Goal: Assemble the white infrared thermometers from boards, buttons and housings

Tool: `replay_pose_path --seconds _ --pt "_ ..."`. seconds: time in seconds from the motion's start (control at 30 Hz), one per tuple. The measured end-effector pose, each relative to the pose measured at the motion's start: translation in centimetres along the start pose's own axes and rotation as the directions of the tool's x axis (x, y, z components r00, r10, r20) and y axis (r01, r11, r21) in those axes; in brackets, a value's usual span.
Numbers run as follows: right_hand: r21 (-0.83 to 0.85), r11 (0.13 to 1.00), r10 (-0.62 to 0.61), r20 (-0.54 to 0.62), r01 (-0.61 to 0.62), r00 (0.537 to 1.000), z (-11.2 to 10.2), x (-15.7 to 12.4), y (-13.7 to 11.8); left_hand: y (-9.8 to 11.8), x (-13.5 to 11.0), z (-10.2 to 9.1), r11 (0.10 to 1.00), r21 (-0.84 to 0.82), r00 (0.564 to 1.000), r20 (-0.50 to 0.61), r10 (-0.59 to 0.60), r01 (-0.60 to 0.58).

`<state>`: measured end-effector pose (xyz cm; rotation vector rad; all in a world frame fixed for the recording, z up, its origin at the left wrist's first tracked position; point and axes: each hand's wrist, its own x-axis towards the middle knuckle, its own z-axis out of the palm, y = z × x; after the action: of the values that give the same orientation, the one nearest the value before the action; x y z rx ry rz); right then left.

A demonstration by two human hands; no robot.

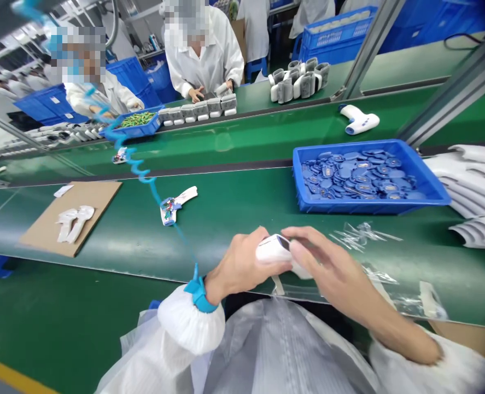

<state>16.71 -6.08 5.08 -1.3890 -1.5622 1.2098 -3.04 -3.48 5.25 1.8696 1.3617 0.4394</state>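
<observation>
My left hand (242,265), with a blue wrist strap (200,295) and coiled cord at its wrist, is wrapped round a white handheld infrared thermometer (272,249). My right hand (328,262) grips the same thermometer from the right, thumb and fingers at its dark end piece; the lower part is partly hidden by the hands. Left of them on the green bench lies an open white thermometer shell (169,212) with wires and a small board inside. Beyond my right hand stands a blue tray (369,207) of blue oval parts.
Cardboard (41,232) with white shell pieces (75,223) lies at left. Clear plastic bits (363,235) and white shells (472,186) are at right. Another thermometer (359,120) rests on the conveyor (226,137). A metal post (443,87) slants at right; co-workers sit opposite.
</observation>
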Motion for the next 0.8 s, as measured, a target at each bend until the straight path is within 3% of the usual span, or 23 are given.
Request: replay_pose_path --seconds 0.07,0.13,0.27,0.33,0.43,0.53,0.6,0.7,0.8 --pt "-0.085 0.995 -0.072 -0.214 0.055 0.974 2.1 2.0 -1.0 0.4 0.4 0.5 0.997 -0.029 0.995 -0.065 0.072 -0.074" --pt "-0.283 0.954 -0.201 -0.345 0.103 0.917 3.8 3.8 -1.9 0.6 0.7 1.1 0.994 -0.037 0.993 -0.067 0.101 -0.103" --pt "-0.519 0.836 -0.392 -0.334 0.180 0.858 5.0 5.2 -2.3 0.3 1.2 1.8 0.983 0.125 0.990 0.052 0.130 -0.135" --pt "-0.555 0.807 -0.444 -0.348 0.200 0.826 4.7 5.2 -2.0 0.1 1.3 1.9 0.961 0.239 0.990 0.021 0.139 -0.140" --pt "-0.520 0.840 -0.427 -0.462 0.153 0.777 3.9 4.8 -1.6 0.0 1.6 1.6 0.975 0.159 0.988 0.027 0.153 -0.156" --pt "-0.429 0.898 -0.324 -0.496 0.097 0.805 3.4 4.6 -1.1 -0.2 1.6 1.9 0.989 0.053 0.987 0.084 0.135 -0.140" --pt "-0.414 0.906 -0.287 -0.457 0.084 0.842 3.7 4.8 -0.8 -0.2 1.6 2.6 0.979 0.153 0.990 0.064 0.124 -0.132" --pt "-0.437 0.896 -0.279 -0.434 0.070 0.857 4.3 5.2 -0.9 -0.5 1.6 3.4 0.965 0.233 0.993 0.013 0.118 -0.118" --pt "-0.423 0.903 -0.204 -0.265 0.077 0.942 2.4 6.4 -1.4 -1.2 1.0 2.1 0.987 0.150 0.998 0.006 0.064 -0.065"
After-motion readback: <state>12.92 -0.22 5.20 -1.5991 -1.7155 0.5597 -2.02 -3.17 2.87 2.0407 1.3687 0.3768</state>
